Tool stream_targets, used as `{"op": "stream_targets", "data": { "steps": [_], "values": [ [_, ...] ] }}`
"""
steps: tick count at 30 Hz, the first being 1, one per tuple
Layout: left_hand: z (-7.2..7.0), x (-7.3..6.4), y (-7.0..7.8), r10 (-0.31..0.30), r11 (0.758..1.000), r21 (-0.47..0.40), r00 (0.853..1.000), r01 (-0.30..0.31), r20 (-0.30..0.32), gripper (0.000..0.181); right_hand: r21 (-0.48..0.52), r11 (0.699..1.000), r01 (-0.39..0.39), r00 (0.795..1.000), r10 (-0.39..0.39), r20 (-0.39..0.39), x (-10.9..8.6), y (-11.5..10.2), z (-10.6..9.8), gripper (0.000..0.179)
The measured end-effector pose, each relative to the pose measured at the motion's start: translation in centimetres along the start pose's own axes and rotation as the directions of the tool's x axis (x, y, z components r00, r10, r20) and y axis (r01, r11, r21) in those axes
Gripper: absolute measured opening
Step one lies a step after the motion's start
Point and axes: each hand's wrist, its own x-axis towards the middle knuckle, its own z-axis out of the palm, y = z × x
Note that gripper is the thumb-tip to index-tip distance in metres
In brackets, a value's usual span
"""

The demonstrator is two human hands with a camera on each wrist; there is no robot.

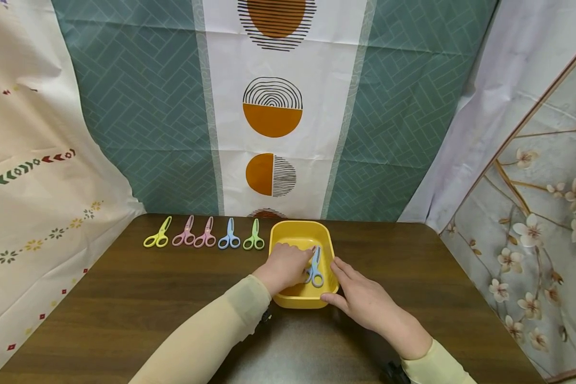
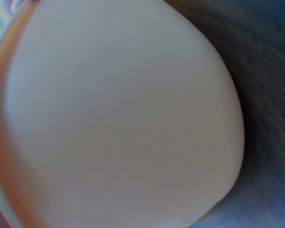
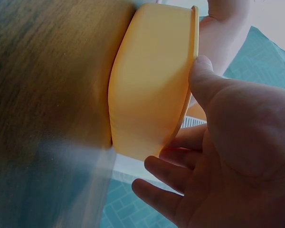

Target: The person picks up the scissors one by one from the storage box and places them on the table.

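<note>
A yellow bin (image 1: 301,304) stands on the table, with blue scissors (image 1: 317,274) inside, partly covered by my left hand (image 1: 290,262). That hand reaches down into the bin. Its fingers are mostly hidden, so whether they hold anything does not show. A small reddish tip appears by its fingertips, too small to identify. In the left wrist view, blurred skin fills most of the picture. My right hand (image 1: 365,298) rests against the bin's right side, thumb touching the rim and fingers fairly straight; the right wrist view shows this same right hand (image 3: 228,142) beside the bin wall (image 3: 152,80).
Left of the bin lies a row of scissors: yellow scissors (image 1: 158,234), two pink pairs (image 1: 184,234), light blue scissors (image 1: 229,237) and green scissors (image 1: 254,239). A patterned curtain (image 1: 384,133) hangs behind the brown table (image 1: 139,309), with cloths at both sides.
</note>
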Motion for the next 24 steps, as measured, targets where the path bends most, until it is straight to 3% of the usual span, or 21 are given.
{"op": "stream_targets", "data": {
  "steps": [6,14,24],
  "values": [
    [-0.1,-0.2,0.0,-0.021,1.0,0.008,0.999,0.021,-0.037,0.046,-0.005,1.0,0.005,1.0,-0.005,-0.001,0.0,0.0,0.0,0.083],
    [-1.2,-1.5,-0.2,-0.03,0.999,0.017,0.992,0.032,-0.12,0.051,-0.001,1.0,0.003,1.0,-0.003,0.004,0.0,-0.1,-0.1,0.083],
    [-2.0,-3.3,-1.1,-0.07,0.997,0.008,0.963,0.075,-0.259,0.039,-0.002,1.0,0.013,1.0,-0.013,-0.003,0.0,-0.1,0.0,0.083]
  ]
}}
